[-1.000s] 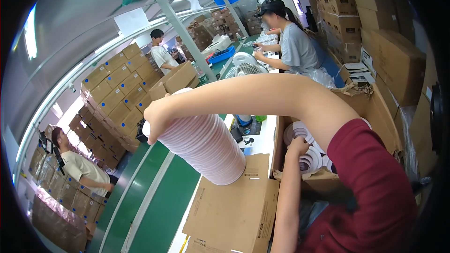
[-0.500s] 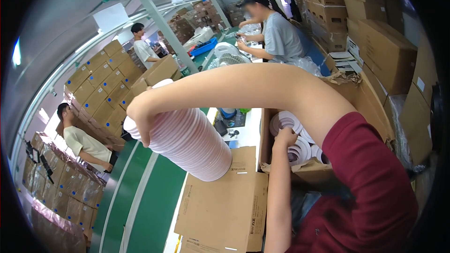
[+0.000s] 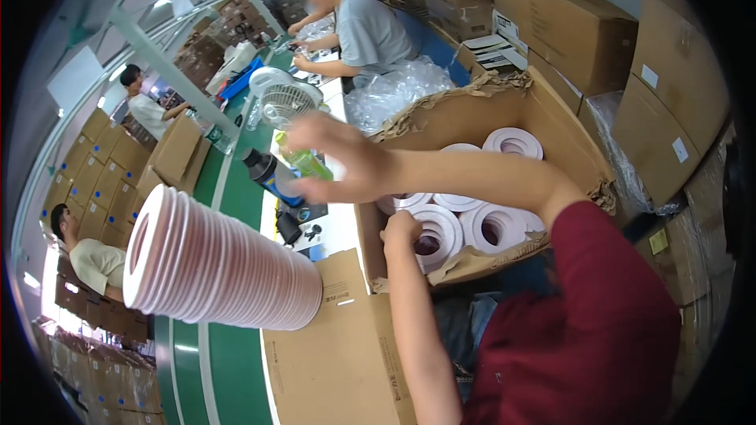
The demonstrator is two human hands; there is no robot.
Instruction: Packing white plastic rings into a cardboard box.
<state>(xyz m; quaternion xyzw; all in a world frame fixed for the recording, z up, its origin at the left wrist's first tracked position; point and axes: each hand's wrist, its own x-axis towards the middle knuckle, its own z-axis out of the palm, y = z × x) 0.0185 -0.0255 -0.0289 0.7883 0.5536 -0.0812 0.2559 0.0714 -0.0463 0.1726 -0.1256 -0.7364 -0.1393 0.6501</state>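
A tall, leaning-looking stack of pale pinkish-white flanged rings (image 3: 228,267) stands at the left, its base on a flat brown carton (image 3: 331,354). My right hand (image 3: 346,159), somewhat blurred, is in the air to the right of the stack, fingers and thumb apart and nothing between them. Its forearm crosses above an open cardboard box (image 3: 571,130) with torn rims. Several white rings (image 3: 504,228) lie in piles inside that box. My left hand (image 3: 402,230) is closed at the box's left side, against the nearest rings; what its fingers grip is hidden.
Beyond the stack are a dark-capped bottle (image 3: 272,173), a green bottle (image 3: 303,159) and a white fan (image 3: 287,101). A green conveyor (image 3: 228,346) runs along the left. A co-worker in grey (image 3: 374,31) works farther back. Large cartons (image 3: 579,31) stand at the right.
My right hand has let go of the stack's top and moved right, away from it. The view has swung to the right. My left hand stays at the box, now nearer its left edge.
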